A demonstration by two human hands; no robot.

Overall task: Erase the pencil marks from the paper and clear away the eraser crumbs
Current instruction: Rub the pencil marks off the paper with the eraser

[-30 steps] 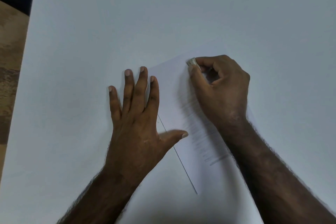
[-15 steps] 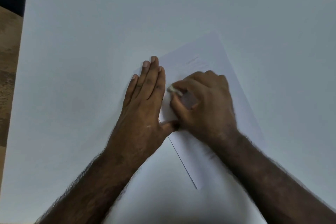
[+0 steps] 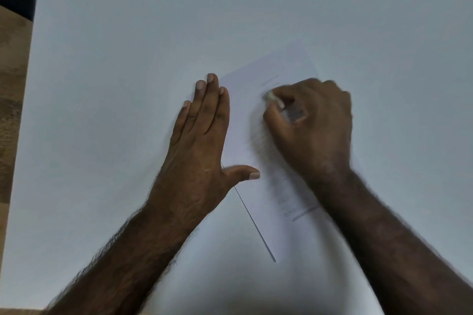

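A white sheet of paper (image 3: 258, 212) lies at an angle on the white table (image 3: 128, 59). Faint pencil lines (image 3: 302, 211) show near its lower part and a short mark (image 3: 270, 80) sits near its top. My left hand (image 3: 202, 140) lies flat with straight fingers on the paper's left edge, thumb spread onto the sheet. My right hand (image 3: 314, 130) pinches a small white eraser (image 3: 273, 100) between thumb and fingers, its tip down on the paper's upper part. The right hand is blurred. Crumbs are too small to make out.
The white table surface stretches far to the left, back and right of the paper. Its left edge (image 3: 28, 84) borders a brown wooden floor (image 3: 10, 110). A dark area sits at the top left corner.
My right hand with the eraser slid from beside my left fingers to the right and up the sheet. My left hand stayed flat, its thumb spread out again.
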